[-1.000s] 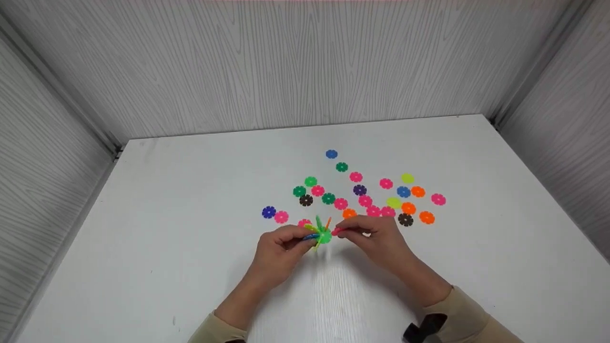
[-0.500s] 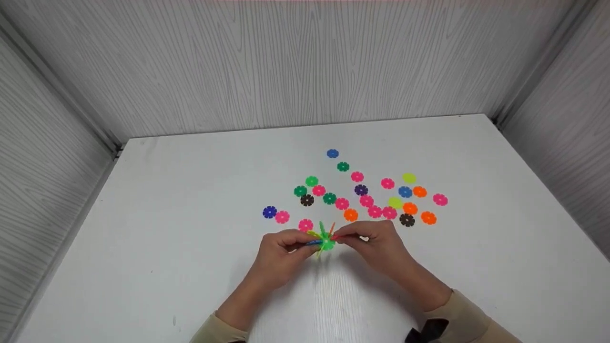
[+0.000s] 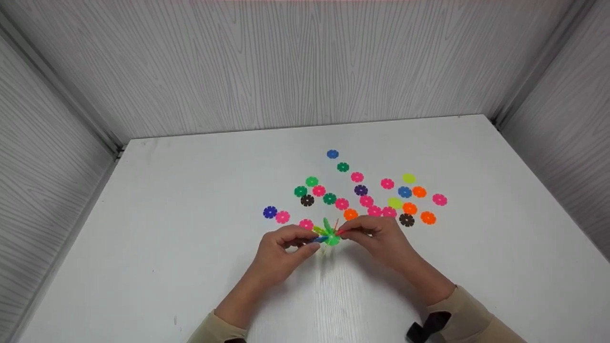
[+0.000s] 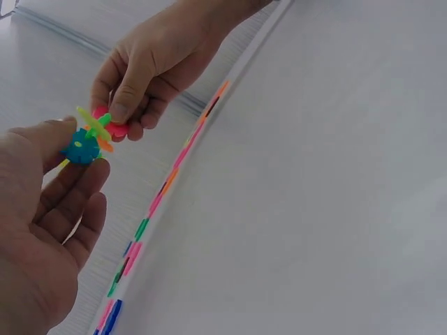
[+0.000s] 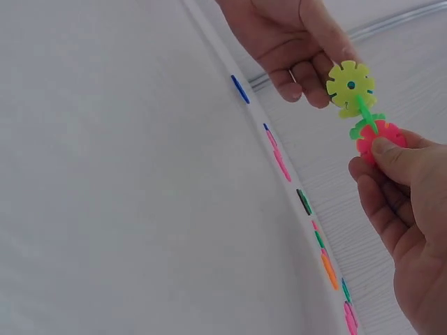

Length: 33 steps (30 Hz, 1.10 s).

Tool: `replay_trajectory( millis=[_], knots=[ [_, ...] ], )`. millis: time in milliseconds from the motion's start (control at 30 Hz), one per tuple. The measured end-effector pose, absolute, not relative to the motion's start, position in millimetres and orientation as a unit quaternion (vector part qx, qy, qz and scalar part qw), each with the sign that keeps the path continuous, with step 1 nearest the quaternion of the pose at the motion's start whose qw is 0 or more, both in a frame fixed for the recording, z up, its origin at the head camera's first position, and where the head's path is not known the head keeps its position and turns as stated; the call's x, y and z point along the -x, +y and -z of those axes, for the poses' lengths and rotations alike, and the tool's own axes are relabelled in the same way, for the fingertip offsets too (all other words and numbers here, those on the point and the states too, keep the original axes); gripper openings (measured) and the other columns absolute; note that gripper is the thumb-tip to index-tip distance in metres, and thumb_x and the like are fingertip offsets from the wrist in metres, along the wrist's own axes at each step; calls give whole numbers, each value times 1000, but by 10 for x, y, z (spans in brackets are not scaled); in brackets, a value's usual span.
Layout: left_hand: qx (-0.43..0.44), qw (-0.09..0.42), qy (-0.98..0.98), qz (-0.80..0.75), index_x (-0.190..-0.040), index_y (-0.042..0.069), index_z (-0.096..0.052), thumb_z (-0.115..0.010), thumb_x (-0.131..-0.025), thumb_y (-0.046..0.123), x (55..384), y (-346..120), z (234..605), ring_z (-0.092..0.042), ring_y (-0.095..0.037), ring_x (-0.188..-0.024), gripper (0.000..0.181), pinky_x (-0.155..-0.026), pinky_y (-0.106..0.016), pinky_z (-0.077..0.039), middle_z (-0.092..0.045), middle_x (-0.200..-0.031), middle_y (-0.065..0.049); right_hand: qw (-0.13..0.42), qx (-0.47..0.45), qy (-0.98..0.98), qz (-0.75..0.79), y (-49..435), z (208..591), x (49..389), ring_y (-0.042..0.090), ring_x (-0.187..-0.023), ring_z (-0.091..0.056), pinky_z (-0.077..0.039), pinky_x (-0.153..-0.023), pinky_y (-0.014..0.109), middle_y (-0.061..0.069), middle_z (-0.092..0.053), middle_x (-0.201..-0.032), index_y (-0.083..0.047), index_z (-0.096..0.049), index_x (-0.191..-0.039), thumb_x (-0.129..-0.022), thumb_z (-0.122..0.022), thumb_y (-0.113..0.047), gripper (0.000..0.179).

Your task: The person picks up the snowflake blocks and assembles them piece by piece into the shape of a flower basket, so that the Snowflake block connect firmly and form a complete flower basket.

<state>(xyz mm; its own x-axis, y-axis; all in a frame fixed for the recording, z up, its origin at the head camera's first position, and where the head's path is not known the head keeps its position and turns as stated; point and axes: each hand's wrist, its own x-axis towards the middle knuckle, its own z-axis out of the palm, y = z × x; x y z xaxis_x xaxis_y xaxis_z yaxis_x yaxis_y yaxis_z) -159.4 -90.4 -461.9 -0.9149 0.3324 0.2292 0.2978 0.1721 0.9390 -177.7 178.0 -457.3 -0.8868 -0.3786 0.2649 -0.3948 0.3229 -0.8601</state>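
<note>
One green disc (image 3: 332, 240) turns its face to the head camera at the centre of a cluster of slotted discs (image 3: 327, 224), caught between two hands above a white surface (image 3: 143, 214). The left hand (image 3: 281, 255) pinches a blue disc (image 4: 84, 149) on the cluster's left side; the right hand (image 3: 381, 238) grips a pink disc (image 5: 391, 134) in its fingers. Seen from the head, the pink disc is nearly edge-on, its long line slanting left and slightly down toward the green disc's upper-right rim. That meeting of edge and rim looks like the relation that counts, and the right hand is the nearer to it. Whether slot sits in slot cannot be told. A yellow disc (image 5: 351, 95) shows on the cluster's left-hand side in the right wrist view. Beyond the hands, loose discs (image 3: 360, 190) in pink, orange, blue and green lie scattered, some touching.
</note>
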Motion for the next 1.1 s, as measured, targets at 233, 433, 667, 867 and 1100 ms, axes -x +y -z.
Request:
replay_trajectory(
  millis=[233,433,667,867,1100],
  knots=[
    [-203,-18,775,-599,-127,15,-75,-75,-101,19,1633,-928,4616,-69,-16,-110,26,-91,-31,-59,-73,-121,-6,-17,-234,-810,-537,1799,4537,1792,15,-97,-76,-63,-87,32,-9,-79,-101,-23,-84,-110,-95,-80,-11,19],
    [-221,15,777,-590,-121,17,-78,-76,-100,16,1639,-930,4615,-69,-16,-107,21,-89,-33,-59,-74,-115,6,-22,-257,-798,-544,1748,4511,1785,16,-99,-76,-63,-88,33,-8,-80,-102,-18,-84,-112,-95,-80,-9,20],
    [-192,24,776,-601,-115,14,-79,-75,-100,13,1618,-973,4563,-72,-19,-99,15,-85,-28,-61,-76,-109,1,-30,-239,-805,-542,1668,4507,1814,14,-102,-76,-62,-89,30,-5,-78,-111,-15,-79,-123,-96,-80,-12,28],
    [-150,-16,777,-611,-112,12,-78,-75,-100,11,1643,-1117,4449,-71,-20,-99,13,-85,-26,-61,-74,-107,-2,-47,-217,-825,-520,1571,4520,1973,17,-107,-73,-61,-90,28,4,-77,-116,-13,-77,-126,-97,-80,-15,29],
    [-112,-54,770,-625,-111,11,-77,-73,-101,7,1694,-1328,4276,-72,-22,-100,12,-88,-26,-61,-74,-108,-4,-90,-208,-845,-485,1357,4559,2209,21,-110,-70,-61,-91,33,3,-76,-121,-12,-76,-127,-98,-78,-14,29]
  ],
)
